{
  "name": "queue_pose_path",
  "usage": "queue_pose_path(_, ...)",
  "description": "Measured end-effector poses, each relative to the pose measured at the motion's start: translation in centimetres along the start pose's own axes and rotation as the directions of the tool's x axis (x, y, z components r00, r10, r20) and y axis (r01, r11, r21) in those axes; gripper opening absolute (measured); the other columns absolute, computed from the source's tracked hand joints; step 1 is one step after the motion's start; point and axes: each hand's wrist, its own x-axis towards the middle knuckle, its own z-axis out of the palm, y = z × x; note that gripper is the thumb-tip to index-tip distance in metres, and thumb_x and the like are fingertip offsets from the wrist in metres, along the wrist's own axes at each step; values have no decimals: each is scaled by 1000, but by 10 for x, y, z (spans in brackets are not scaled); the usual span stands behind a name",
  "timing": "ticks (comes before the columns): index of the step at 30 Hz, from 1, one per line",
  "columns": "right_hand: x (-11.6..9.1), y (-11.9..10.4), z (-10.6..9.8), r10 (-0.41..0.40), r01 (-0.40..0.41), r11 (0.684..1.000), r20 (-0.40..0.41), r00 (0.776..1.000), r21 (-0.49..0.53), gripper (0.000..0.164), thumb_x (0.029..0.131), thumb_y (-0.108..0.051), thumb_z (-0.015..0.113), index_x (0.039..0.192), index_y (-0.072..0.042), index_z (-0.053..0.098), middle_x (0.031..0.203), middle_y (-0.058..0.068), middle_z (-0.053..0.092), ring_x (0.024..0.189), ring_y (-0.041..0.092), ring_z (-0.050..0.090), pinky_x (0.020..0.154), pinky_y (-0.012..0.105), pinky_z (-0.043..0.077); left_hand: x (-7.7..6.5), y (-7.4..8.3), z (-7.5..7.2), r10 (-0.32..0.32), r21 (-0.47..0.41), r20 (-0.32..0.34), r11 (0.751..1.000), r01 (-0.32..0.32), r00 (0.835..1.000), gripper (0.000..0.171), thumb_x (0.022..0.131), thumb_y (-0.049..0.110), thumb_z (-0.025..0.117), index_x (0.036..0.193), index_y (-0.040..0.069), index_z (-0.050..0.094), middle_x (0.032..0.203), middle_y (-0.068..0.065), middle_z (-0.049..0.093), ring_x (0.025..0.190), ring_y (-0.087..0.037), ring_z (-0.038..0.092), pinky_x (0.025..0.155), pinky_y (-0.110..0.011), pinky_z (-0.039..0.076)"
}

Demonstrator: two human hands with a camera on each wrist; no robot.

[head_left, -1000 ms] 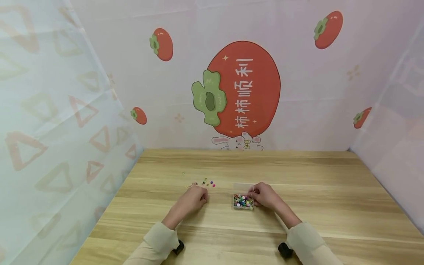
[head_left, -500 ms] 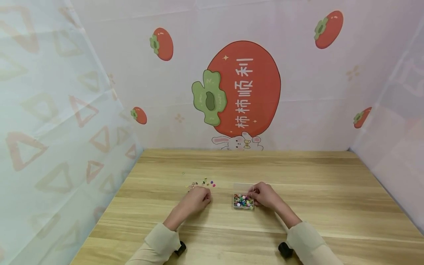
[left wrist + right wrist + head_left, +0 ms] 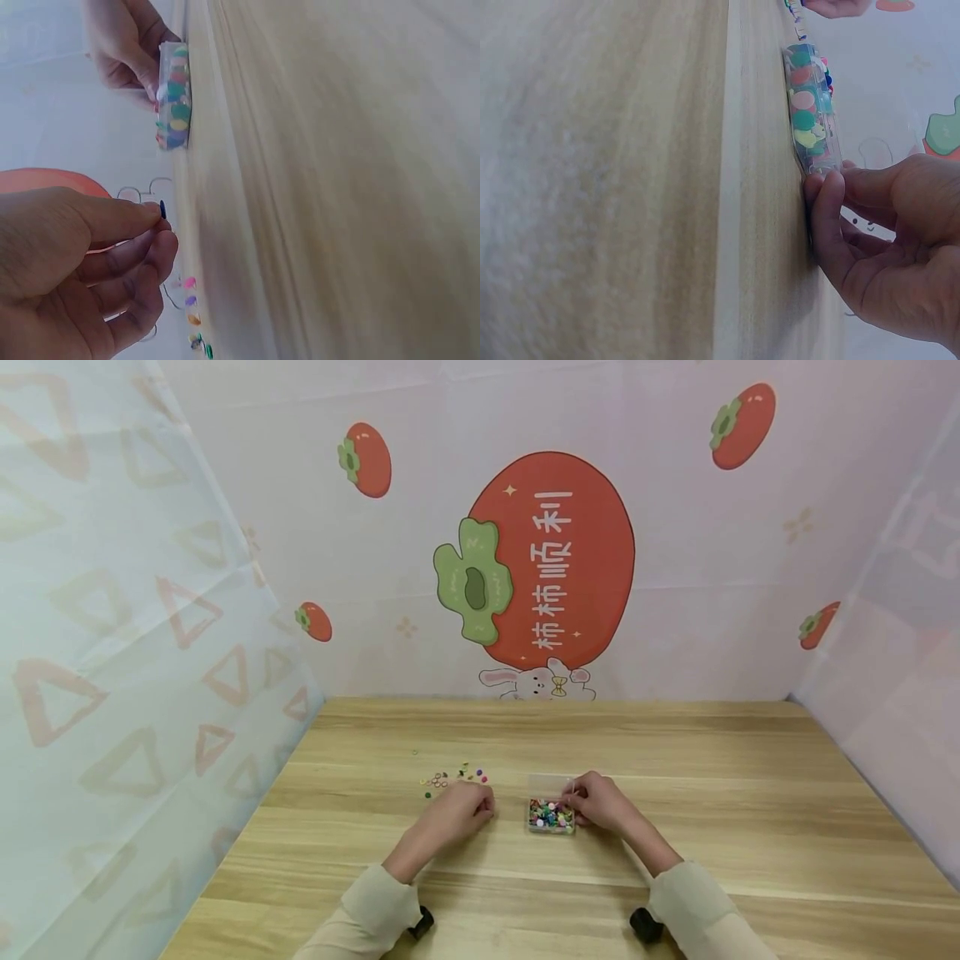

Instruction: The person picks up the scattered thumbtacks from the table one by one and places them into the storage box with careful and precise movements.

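My left hand (image 3: 457,810) hovers above the table, left of the box. In the left wrist view its thumb and forefinger pinch a small dark blue thumbtack (image 3: 163,209), seen edge-on. The clear plastic box (image 3: 551,832) is full of thumbtacks with round heads in many colours, and its see-through lid (image 3: 547,783) stands open at the back. My right hand (image 3: 600,802) grips the box's right end, thumb and fingers at the clear wall in the right wrist view. Loose thumbtacks (image 3: 438,782) lie scattered just beyond my left hand.
The wooden table (image 3: 720,793) spreads out around both hands. A single small piece (image 3: 415,752) lies apart behind the scattered thumbtacks. Printed cloth (image 3: 675,635) hangs along the back and both sides. Black wrist devices (image 3: 646,927) sit under the sleeves.
My left hand has shifted right, toward the box, uncovering more loose thumbtacks, a green one among them. My right hand and the box have stayed in place.
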Motion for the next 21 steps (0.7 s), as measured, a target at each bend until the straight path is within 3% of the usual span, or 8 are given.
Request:
queue_pose_path(8, 0, 0, 0, -4, 4, 1000, 9, 1000, 17, 14, 92, -3, 58, 88, -4, 72, 68, 4, 64, 50, 9, 55, 45, 19, 46, 12, 19, 0, 26, -4, 20, 1000, -26, 999, 5, 90, 13, 65, 85, 14, 67, 76, 6, 63, 65, -4, 51, 60, -20, 48)
queue_pose_path(16, -1, 0, -1, 3, -3, 1000, -1, 1000, 13, 15, 92, -3, 58, 90, -4, 72, 68, 4, 65, 50, 8, 55, 45, 21, 46, 24, 37, 2, 118, -3, -4, 993, -118, 993, 4, 90, 12, 65, 86, 13, 67, 79, 5, 66, 67, -2, 53, 61, -19, 48)
queue_pose_path(21, 1, 0, -1, 6, -6, 1000, 1, 1000, 13, 15, 92, -3, 58, 89, -4, 72, 68, 3, 65, 50, 8, 55, 46, 20, 45, 33, 49, 3, 125, -4, 5, 992, -125, 992, 4, 90, 13, 65, 87, 14, 67, 78, 5, 66, 66, -2, 52, 60, -18, 47)
